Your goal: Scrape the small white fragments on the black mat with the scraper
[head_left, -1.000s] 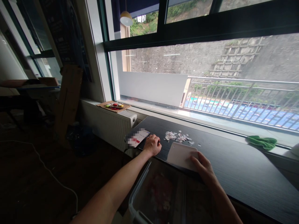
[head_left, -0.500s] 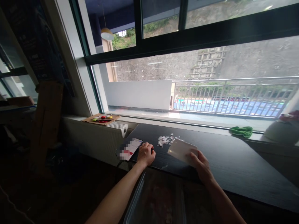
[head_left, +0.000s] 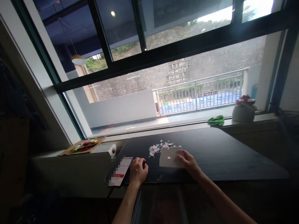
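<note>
My right hand [head_left: 190, 163] grips the right edge of a thin white plastic scraper [head_left: 171, 158], thumb on top. The scraper is a smooth, roughly rectangular sheet held over the dark table. Just beyond it, partly covered by its far edge, lies a loose heap of small white paper scraps [head_left: 155, 150]. My left hand [head_left: 139, 171] rests on the table with fingers curled; whatever may be inside them is hidden. Close to its left side is a phone [head_left: 121, 171] with a lit screen, partly pixelated, at the table's left edge.
The black table [head_left: 210, 155] stands against the window sill. Below its near edge is a clear plastic bin [head_left: 137, 205]. On the sill are a green cloth [head_left: 216, 120], a grey container with a red top [head_left: 244, 110], and cardboard [head_left: 101, 140] bearing colourful items. A radiator [head_left: 109, 149] sits left.
My view has swung to the right. The scraper has turned to lie more level in the frame, still in my right hand. My left hand stays curled beside the phone.
</note>
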The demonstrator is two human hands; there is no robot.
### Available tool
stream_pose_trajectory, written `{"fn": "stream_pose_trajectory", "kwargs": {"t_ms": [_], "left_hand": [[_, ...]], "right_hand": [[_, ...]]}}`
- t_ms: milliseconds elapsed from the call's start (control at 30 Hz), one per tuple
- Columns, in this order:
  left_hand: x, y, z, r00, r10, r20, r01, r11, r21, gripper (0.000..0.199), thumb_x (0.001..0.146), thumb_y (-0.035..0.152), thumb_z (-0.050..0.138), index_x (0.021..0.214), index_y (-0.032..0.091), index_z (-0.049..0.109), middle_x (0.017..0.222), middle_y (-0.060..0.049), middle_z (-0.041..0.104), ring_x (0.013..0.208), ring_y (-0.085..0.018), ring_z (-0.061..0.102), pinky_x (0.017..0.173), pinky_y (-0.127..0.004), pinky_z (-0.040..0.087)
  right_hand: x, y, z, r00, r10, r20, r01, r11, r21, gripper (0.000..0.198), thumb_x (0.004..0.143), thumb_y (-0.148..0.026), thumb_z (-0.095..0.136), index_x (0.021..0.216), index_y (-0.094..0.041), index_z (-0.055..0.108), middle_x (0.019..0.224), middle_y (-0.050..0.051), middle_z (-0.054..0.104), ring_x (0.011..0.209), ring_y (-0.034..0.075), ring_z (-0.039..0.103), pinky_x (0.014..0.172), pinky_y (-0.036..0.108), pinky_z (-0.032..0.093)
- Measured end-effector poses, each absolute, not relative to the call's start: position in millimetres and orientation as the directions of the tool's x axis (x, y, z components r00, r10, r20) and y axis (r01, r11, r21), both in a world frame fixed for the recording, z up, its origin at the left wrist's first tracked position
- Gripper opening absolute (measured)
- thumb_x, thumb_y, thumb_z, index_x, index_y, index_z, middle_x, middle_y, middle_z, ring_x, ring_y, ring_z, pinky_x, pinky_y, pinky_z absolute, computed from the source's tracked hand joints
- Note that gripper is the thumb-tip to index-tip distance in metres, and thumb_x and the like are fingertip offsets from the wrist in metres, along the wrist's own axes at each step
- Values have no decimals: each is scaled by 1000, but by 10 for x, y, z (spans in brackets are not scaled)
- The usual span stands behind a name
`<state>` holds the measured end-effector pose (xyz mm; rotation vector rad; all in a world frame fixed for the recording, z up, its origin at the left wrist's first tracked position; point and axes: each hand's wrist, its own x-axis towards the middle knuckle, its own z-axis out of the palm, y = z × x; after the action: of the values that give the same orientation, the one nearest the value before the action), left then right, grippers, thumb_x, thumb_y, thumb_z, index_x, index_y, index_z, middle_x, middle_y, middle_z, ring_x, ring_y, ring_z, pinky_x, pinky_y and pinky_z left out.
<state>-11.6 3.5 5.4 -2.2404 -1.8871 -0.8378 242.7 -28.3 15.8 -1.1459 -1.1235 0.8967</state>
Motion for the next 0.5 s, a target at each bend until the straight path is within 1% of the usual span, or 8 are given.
{"fn": "stream_pose_trajectory", "kwargs": {"t_ms": [200,333,500], "left_hand": [[-106,26,109,89,900,427,950,-206,236,17,83,18,50,91,20,65,97,-6,63,99,-23,57,87,-35,44],[-104,26,117,87,900,427,951,-203,235,18,83,18,50,92,20,66,97,-6,62,98,-22,57,86,-34,44],[-94,22,86,86,905,417,955,-195,226,19,83,17,50,93,21,65,99,-6,62,99,-21,56,87,-33,43]], "right_hand": [[2404,-251,152,218,954,207,13,209,-978,31,66,-41,64,86,-17,66,78,4,70,73,21,62,64,33,49],[2406,-263,175,249,945,213,20,215,-976,32,65,-41,62,86,-17,65,77,3,68,72,21,61,64,33,48],[2420,-281,157,320,922,218,35,218,-975,36,67,-45,56,90,-18,61,81,4,68,77,23,61,70,35,49]]}}
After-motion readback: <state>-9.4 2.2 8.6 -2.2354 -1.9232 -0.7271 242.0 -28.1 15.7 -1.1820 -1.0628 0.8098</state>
